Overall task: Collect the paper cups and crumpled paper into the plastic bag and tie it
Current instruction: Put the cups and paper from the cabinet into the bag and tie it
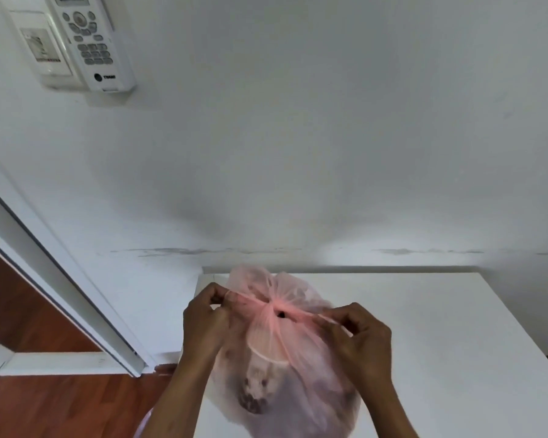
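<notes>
I see the pink plastic bag [285, 368] sitting on the white counter [440, 327], at 6 o'clock. My left hand [208, 320] pinches one bag ear at 9 o'clock; my right hand [361, 333] pinches the other at 3 o'clock.

Plastic bag [285, 358] on the bench [440, 327] between left hand [208, 320] and right hand [363, 336]; remote control [91, 42] on wall behind, upper left.
</notes>
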